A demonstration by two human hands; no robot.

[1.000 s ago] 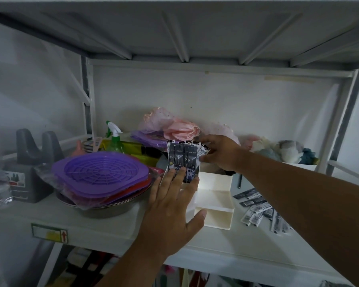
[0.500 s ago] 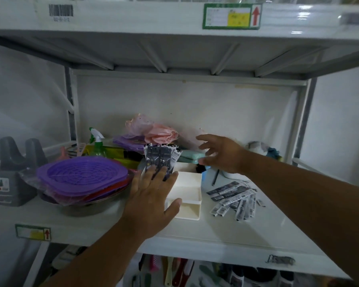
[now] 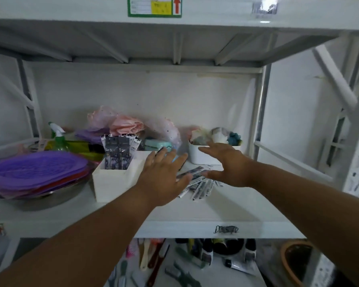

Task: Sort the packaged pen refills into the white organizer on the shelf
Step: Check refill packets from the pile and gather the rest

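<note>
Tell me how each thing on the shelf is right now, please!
left hand: open, over the loose refills, holding nothing
right hand: open, fingers spread, holding nothing
white organizer: upright, with packs standing in its back compartment
standing refill packs: upright
loose refill packs: lying flat on the shelf
spray bottle: upright

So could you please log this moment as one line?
left hand open | right hand open | both over loose refills | some refills standing in white organizer

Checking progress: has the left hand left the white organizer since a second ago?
Yes. The left hand has moved right, off the white organizer, toward the loose refill packets beside it.
</note>
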